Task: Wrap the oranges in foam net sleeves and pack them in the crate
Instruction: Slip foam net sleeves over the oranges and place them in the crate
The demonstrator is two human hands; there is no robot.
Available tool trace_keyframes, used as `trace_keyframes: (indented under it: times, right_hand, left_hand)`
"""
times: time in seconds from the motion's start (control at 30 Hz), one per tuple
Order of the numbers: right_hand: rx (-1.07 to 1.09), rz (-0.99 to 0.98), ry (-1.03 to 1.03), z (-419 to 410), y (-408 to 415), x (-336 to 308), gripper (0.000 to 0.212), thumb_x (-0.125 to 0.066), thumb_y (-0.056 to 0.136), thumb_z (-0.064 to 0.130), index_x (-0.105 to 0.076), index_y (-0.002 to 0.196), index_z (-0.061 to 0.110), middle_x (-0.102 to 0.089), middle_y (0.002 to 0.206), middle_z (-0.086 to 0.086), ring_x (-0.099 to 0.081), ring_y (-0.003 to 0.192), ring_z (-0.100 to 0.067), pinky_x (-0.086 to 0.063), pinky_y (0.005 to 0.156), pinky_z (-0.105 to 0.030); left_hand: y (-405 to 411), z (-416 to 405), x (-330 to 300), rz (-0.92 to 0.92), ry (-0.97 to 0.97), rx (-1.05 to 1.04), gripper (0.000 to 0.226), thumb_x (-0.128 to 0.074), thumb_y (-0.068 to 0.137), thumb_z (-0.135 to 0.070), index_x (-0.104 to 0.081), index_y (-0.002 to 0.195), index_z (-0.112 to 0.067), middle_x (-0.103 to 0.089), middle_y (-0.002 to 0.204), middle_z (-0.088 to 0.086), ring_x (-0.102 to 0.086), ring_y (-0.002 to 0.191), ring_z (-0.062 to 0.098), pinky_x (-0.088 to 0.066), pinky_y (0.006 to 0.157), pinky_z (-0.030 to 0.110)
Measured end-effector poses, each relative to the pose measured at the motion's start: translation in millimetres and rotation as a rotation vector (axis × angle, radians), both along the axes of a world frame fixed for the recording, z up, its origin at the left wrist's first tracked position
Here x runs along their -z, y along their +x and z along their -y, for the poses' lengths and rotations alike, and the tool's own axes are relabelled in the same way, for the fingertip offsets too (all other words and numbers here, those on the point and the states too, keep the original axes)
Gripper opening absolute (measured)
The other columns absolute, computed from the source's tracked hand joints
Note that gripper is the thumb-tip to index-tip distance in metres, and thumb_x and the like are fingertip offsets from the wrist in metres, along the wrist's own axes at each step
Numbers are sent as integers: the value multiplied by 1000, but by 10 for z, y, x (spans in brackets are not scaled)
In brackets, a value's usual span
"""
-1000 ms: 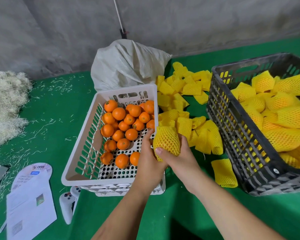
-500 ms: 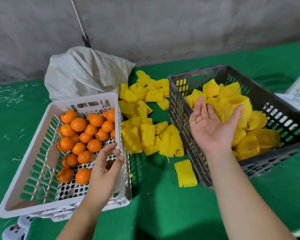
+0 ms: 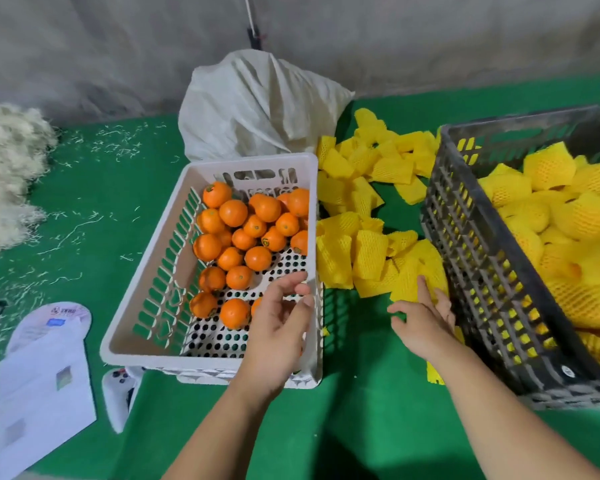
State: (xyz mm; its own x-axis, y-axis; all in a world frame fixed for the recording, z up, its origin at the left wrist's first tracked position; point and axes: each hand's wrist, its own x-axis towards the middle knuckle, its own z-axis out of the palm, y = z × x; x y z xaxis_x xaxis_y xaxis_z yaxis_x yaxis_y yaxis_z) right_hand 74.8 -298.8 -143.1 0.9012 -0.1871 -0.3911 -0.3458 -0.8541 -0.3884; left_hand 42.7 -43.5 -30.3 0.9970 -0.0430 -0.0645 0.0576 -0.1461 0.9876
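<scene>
While the left hand point(image 3: 278, 327) hovers loose-fingered over the white basket point(image 3: 146, 355), the right hand point(image 3: 425, 320), fingers straight, touches foam sleeves point(image 3: 371, 258) beside that basket.

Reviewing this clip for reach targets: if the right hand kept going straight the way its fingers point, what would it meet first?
Most likely the empty foam net sleeve at the near edge of the yellow pile: the right hand has its fingertips at it already, though contact is unclear. The dark crate stands just beside that line.

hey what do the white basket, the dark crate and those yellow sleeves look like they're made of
White basket: likely moulded plastic, smooth matte, with slotted walls and a perforated floor. Dark crate: likely hard plastic too, dull grey-black, scuffed, lattice walls. Yellow sleeves: apparently soft foam netting, with open mesh texture and crumpled shapes.
</scene>
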Motion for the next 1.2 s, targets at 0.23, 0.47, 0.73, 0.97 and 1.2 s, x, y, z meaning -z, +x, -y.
trace_keyframes:
  times: [0.23, 0.47, 0.73, 0.97, 1.2]
  right_hand:
    - [132, 156, 52, -68, 266, 87, 55, -57, 100, 36, -47, 151, 17, -32, 164, 9, -18, 148, -28, -25, 117, -48]
    - [325, 625, 695, -720, 216, -413, 15, -68, 97, 23, -76, 109, 25, -73, 113, 10, -66, 109, -12, -51, 100, -30]
    - [148, 531, 978, -1216, 244, -592, 14, -69, 90, 21, -68, 80, 30, -70, 76, 12, -60, 67, 1, -46, 62, -12]
    - [306, 334, 1200, -1268, 431, -568, 16, -71, 86, 49, -64, 97, 39, -71, 86, 8, -67, 78, -5, -51, 74, -30]
    - [705, 354, 1573, -790, 157, -732, 22, -65, 98, 27, -62, 119, 18, -72, 117, -4, -67, 106, -22, -51, 91, -40]
  left_hand:
    - [505, -847, 83, -326, 141, 20, 46, -67, 95, -44, -57, 138, -30, -68, 127, 0, -70, 98, 14, -61, 87, 35]
    - [1232, -851, 504, -665, 1354, 561, 73, -58, 95, -57, -27, 159, -41, -9, 171, 10, -16, 153, 53, -33, 115, 68]
    - [1291, -864, 834, -724, 1504, 389, 96, -68, 99, -16, -3, 166, -34, -18, 169, 17, -11, 153, 51, -39, 115, 59]
    - [1313, -803, 702, -653, 1470, 292, 51, -67, 98, -44, -56, 140, -17, -60, 136, 10, -55, 129, 33, -47, 101, 39]
    - [769, -827, -119, -260, 270, -85, 41, -69, 81, -70, -73, 105, -37, -77, 100, -12, -71, 84, 5, -52, 70, 25]
